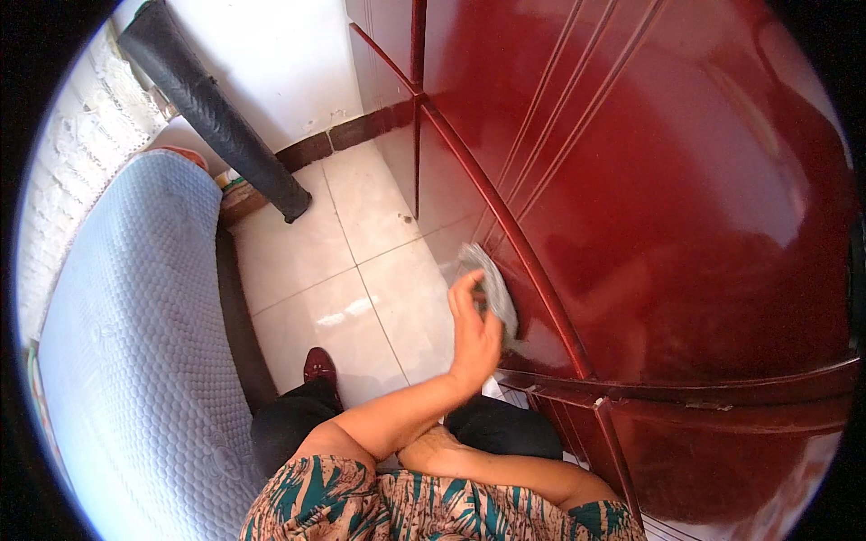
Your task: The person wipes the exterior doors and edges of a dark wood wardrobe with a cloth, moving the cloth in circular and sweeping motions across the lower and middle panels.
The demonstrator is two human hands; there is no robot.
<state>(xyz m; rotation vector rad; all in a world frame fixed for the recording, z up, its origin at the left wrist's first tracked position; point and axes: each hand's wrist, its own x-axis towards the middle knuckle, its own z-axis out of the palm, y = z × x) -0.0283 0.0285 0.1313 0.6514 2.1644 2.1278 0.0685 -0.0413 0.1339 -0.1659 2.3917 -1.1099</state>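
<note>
Holds, in the left hand [475, 338], a crumpled, thin grey cloth [495, 287]. Shows a half-open grasp, with fingers bent over the near side of the cloth and without closing into a fist. Carries the cloth on the right side of that hand, between the fingers and a glossy dark-red wooden cabinet [631, 243]. Appears to lay it against the lower panel, just below a rounded dark-red trim strip [507, 221]; cannot confirm full contact, owing to slight blur.

Judged to bend the wrist so as to bring the cloth's broad face flush to the upright panel, and to place fabric between fingers and gloss.

Crosses the bare right forearm [519, 471] beneath the left one, behind and below the left hand. Cannot tell the opening or contents of the right hand [428, 451], largely covered there; possibly tucked in to leave the reaching arm room.

Runs, along the cloth's long axis, from ahead of the knuckles back and rightward past the fingers, roughly parallel to the trim strip. Points, at the far end, away from the body.

Noted well left of the hand: a light-blue quilted mattress [144, 343]. Noted far ahead and left: a long black wrapped cylinder [216, 113], tilted, with its lower end on pale glossy floor tiles [298, 257]; presumably leaned for support.
</note>
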